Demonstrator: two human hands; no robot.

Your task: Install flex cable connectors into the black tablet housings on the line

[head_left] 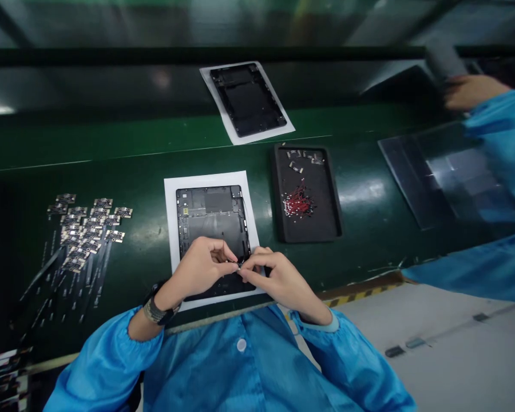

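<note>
A black tablet housing [214, 223] lies on a white sheet [170, 197] right in front of me. Over its lower half, my left hand [206, 260] and my right hand [278, 277] meet, thumbs and forefingers pinched together. Between the fingertips is a tiny part, too small to name, near the dark cable along the housing's right side. A watch circles my left wrist. To the right stands a black tray [278, 226] with a heap of red wires [299, 201] and a few small circuit boards [296, 167].
On the left lie several small circuit boards with ribbon cables [88, 229]. Another tablet housing [249, 100] rests on white paper at the back. At right, a co-worker's hand [476, 91] and blue sleeve hover near a dark flat panel [416, 183].
</note>
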